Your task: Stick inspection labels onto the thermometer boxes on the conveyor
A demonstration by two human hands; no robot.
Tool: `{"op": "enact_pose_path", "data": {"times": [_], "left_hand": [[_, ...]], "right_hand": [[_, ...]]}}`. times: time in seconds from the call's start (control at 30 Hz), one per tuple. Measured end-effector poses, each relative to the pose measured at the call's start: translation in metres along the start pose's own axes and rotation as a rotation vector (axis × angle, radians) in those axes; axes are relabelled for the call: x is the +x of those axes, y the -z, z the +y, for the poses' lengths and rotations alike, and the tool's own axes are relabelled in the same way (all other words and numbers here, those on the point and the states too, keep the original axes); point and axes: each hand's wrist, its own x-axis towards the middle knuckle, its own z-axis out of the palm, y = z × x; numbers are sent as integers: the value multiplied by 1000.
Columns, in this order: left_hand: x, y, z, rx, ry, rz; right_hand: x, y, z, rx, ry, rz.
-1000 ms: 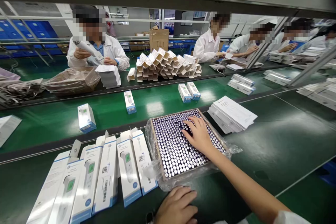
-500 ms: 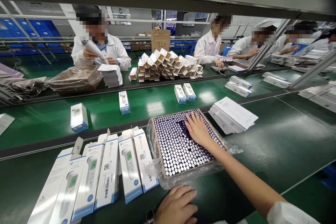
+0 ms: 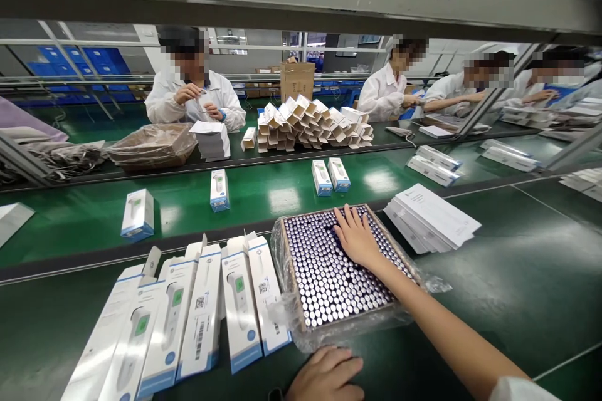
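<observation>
Right hand [image 3: 358, 239] is flat on the far part of the battery tray [image 3: 339, 266], fingers [image 3: 347, 220] spread loosely across the tops of the cells, nothing pinched that I can see; the tray is a shallow cardboard box sitting in a clear plastic wrap [image 3: 286, 313] on the green desk [image 3: 508, 276], right in front of the person, and it is packed tight with upright batteries, silver ends up, with a small dark gap just beside the fingertips. Left hand [image 3: 327, 379] rests on the desk at the near edge of the tray, fingers curled under, so I cannot tell whether anything is in them. Left of the tray, a fanned row of thermometer boxes [image 3: 188, 313] lies flat, flaps open at the far ends, thermometers showing through the fronts. Right of the tray, a stack of leaflets [image 3: 433, 219]. On the conveyor belt [image 3: 273, 194] beyond, closed small boxes [image 3: 331, 176] stand singly and in a pair. Across the belt, a pile of folded empty cartons [image 3: 315, 125], a brown bagged bin [image 3: 153, 145], and people in white coats [image 3: 195, 100] at work
</observation>
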Motion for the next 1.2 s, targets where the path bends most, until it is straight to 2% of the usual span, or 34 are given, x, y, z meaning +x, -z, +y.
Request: {"op": "enact_pose_path", "data": {"times": [0.17, 0.3, 0.47, 0.63, 0.73, 0.83, 0.87, 0.93, 1.0, 1.07, 1.13, 1.2], "left_hand": [[-2, -6, 0, -59, 18, -99], [-7, -14, 2, -111, 55, -98], [-8, -7, 10, -187, 129, -127], [-5, -2, 18, -250, 219, -40], [-3, 9, 24, -299, 240, 28], [-6, 37, 30, -274, 241, 179], [-9, 48, 32, -243, 272, 278], [-23, 70, 35, -135, 416, 526], [-47, 87, 35, 56, 606, 788], [-78, 98, 32, 340, 786, 977], [-112, 103, 28, 637, 957, 1076], [-142, 105, 22, 823, 1129, 1093]], "right_hand": [[-2, 3, 1, 30, -3, 3], [-4, 2, 2, 31, 36, 40], [-3, -6, 1, -26, 28, 64], [-1, -13, 1, -1, 22, 65], [-2, -15, 4, 46, 32, 72], [-2, -19, 10, 157, 46, 85], [-1, -20, 13, 206, 49, 102], [1, -19, 16, 322, 77, 174], [1, -11, 15, 453, 128, 304], [-3, 4, 8, 578, 172, 414], [-10, 25, -5, 695, 194, 462], [-20, 46, -25, 829, 229, 452]]}}
